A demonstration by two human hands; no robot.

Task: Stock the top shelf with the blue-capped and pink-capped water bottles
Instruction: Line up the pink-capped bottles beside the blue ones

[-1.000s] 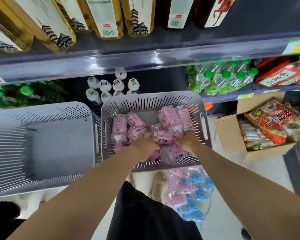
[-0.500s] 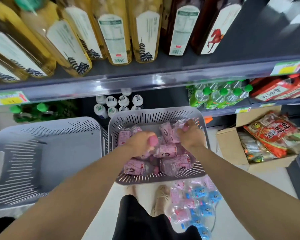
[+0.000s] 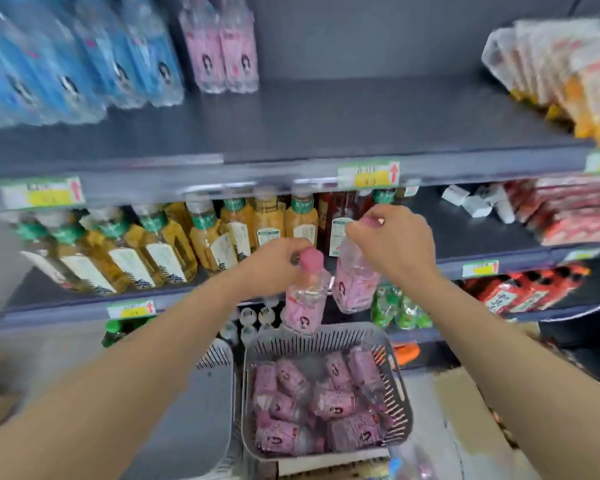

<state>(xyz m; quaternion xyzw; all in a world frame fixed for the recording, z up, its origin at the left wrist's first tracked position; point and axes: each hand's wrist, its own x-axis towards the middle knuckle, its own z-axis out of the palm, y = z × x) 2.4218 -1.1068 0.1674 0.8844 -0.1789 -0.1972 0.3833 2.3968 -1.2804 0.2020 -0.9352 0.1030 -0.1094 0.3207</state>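
As each hand holds a pink-capped water bottle over the basket (image 3: 400,389), the top shelf (image 3: 326,126) lies far above.
Curled round the neck, the left hand (image 3: 274,261) grips the left bottle (image 3: 305,301); the right hand (image 3: 395,244) closes over the cap of the right bottle (image 3: 353,287), probably so both hang base-down for shelving.

My left forearm (image 3: 146,368) and right forearm (image 3: 499,341) extend from the lower corners toward mid-frame. Left hand (image 3: 271,268): fingers curled, pinching the left pink-capped bottle (image 3: 305,303) at its neck. Right hand (image 3: 397,245): slightly higher, gripping the right pink-capped bottle (image 3: 354,285) by its cap.
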